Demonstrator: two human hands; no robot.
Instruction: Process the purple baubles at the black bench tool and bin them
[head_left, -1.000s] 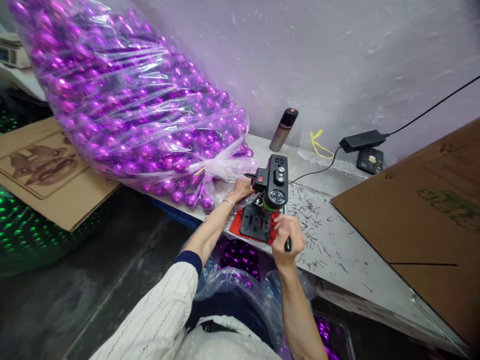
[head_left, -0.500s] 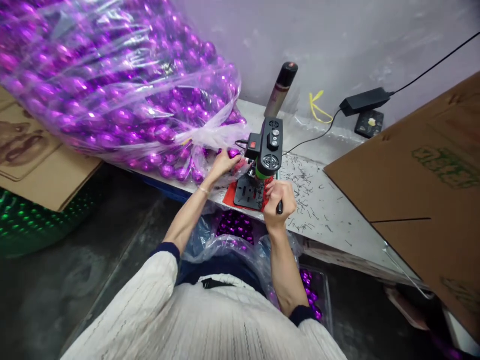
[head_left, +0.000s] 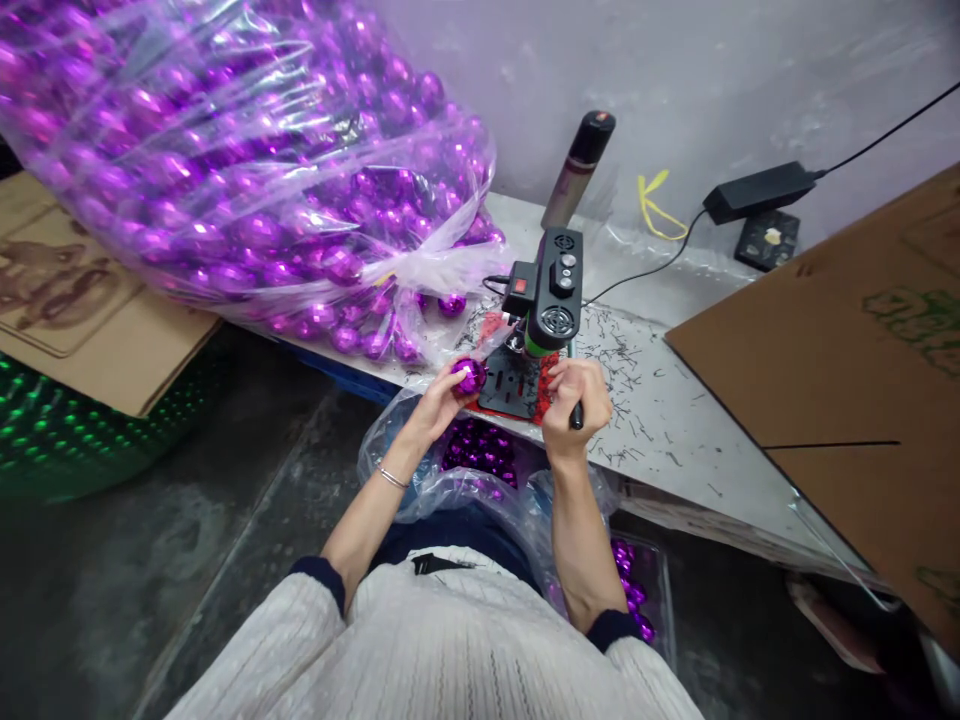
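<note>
Bench [head_left: 667, 400] carries one black press [head_left: 555, 285] and one can [head_left: 576, 172]. Left hand [head_left: 441, 400]: grip curled around one purple ball [head_left: 469, 376] beside the press. Right hand [head_left: 579, 398]: grip closed on one handle [head_left: 576, 416] (apparently a lever, mostly hidden).

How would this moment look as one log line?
left hand: holds purple ball | right hand: closed around black handle | black machine: on worktable | purple balls: in clear bag
</note>
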